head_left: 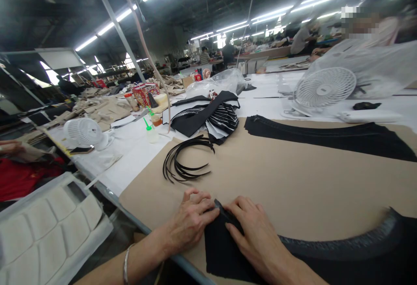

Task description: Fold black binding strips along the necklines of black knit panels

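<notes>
A black fabric piece (pixel 224 250) with a long curved edge lies at the front of the brown sheet. My left hand (pixel 195 217), its fingers closed, grips the tip of that piece's upper left corner. Close by on the right, my right hand (pixel 256 228) pinches the same edge between thumb and fingers. A dark strip runs along the edge under both hands, and its curved part to the right looks shiny and rough. Beyond my left hand lies a loose coil of thin black strips (pixel 177 163), apart from the fingers.
Another long black piece (pixel 325 135) lies farther back on the brown sheet (pixel 312 189). Behind the coil sits a pile of black pieces (pixel 205 117). Green-tipped bottles (pixel 151 134), a white fan (pixel 325 89) and a smaller fan (pixel 83 132) stand around. Co-workers are in the background.
</notes>
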A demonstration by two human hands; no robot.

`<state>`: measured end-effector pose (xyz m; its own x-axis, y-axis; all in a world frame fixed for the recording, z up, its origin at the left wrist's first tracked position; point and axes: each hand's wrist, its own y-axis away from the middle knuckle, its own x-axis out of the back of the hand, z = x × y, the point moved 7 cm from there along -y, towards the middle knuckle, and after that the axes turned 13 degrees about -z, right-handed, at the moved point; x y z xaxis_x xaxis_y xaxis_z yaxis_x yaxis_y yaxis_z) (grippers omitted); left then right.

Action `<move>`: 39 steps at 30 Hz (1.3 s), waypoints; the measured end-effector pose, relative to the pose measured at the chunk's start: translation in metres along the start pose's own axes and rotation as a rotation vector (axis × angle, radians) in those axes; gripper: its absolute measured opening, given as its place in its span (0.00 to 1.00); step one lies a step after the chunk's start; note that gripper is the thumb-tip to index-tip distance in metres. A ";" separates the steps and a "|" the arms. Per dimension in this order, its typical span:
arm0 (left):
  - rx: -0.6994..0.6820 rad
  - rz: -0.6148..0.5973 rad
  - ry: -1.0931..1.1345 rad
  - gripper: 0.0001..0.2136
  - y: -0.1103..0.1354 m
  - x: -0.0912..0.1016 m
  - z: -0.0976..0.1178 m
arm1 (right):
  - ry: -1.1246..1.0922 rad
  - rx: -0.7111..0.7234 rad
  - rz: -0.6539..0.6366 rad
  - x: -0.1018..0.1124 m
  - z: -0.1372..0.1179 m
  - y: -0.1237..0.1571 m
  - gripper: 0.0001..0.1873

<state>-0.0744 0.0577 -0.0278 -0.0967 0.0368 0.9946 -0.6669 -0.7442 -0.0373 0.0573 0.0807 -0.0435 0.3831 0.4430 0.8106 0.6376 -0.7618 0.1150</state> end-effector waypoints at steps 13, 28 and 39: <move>-0.009 0.018 -0.108 0.12 0.002 0.000 0.009 | 0.155 -0.097 0.005 0.007 -0.006 -0.015 0.07; -0.005 0.005 -0.199 0.10 0.004 0.000 0.013 | 0.206 0.004 -0.112 0.004 -0.006 -0.030 0.11; 0.005 0.022 -0.251 0.12 0.008 0.003 0.015 | 0.235 0.106 -0.029 0.005 0.005 -0.009 0.27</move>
<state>-0.0688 0.0422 -0.0239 0.0764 -0.1457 0.9864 -0.6627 -0.7466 -0.0590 0.0565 0.0918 -0.0436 0.2052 0.3325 0.9205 0.7176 -0.6907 0.0896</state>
